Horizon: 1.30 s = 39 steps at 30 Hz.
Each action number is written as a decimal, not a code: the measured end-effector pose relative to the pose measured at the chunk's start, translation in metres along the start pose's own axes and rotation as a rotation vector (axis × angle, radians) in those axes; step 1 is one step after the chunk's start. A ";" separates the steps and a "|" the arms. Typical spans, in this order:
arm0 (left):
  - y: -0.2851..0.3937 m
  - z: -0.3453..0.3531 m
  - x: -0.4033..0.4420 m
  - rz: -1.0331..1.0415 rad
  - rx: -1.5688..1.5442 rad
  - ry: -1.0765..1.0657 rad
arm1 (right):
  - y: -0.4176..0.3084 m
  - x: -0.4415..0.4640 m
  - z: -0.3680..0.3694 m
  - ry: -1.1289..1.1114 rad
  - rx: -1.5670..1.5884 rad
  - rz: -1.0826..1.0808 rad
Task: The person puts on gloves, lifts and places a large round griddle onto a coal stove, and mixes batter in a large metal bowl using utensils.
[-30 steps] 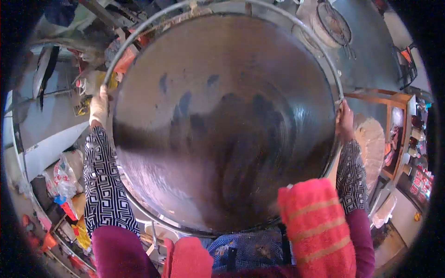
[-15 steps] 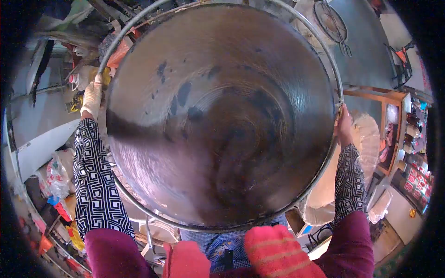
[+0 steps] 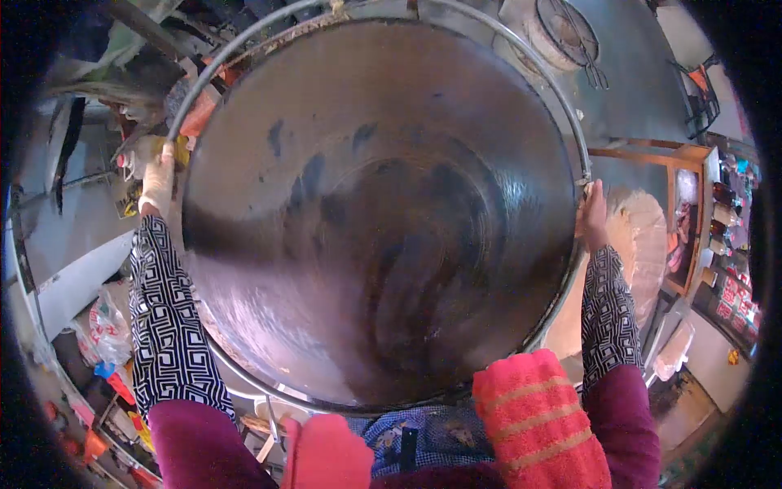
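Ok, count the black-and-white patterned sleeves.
2. The left patterned sleeve runs up to the left hand, which grips the metal hoop around the pan; the right patterned sleeve leads to the right hand, opposite. No others show.

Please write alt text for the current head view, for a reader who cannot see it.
A left hand and right hand grip opposite sides of the metal ring around a large, dark, round pan. A red striped towel shows at the lower right.
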State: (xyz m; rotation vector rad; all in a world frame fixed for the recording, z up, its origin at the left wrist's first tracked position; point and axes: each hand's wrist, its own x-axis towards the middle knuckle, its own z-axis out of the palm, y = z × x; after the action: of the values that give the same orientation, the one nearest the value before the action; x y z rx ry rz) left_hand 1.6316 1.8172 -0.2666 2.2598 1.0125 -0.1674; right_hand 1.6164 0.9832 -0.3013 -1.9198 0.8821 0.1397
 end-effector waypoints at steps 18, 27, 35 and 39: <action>-0.025 -0.007 -0.013 0.121 0.201 0.099 | -0.039 -0.041 0.015 -0.002 0.168 0.228; -0.045 -0.007 -0.030 0.155 0.194 0.065 | -0.011 -0.015 -0.002 0.105 -0.102 -0.011; -0.002 0.002 -0.070 -0.160 -0.017 0.020 | -0.025 -0.008 -0.004 -0.012 0.004 -0.002; -0.037 0.009 -0.041 0.042 0.110 0.128 | -0.047 -0.026 0.008 0.054 0.029 0.001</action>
State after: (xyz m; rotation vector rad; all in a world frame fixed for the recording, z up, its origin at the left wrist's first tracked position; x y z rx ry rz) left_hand 1.5784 1.8045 -0.2772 2.4155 1.0439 -0.0624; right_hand 1.6295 1.0157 -0.2593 -1.9038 0.9162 0.0749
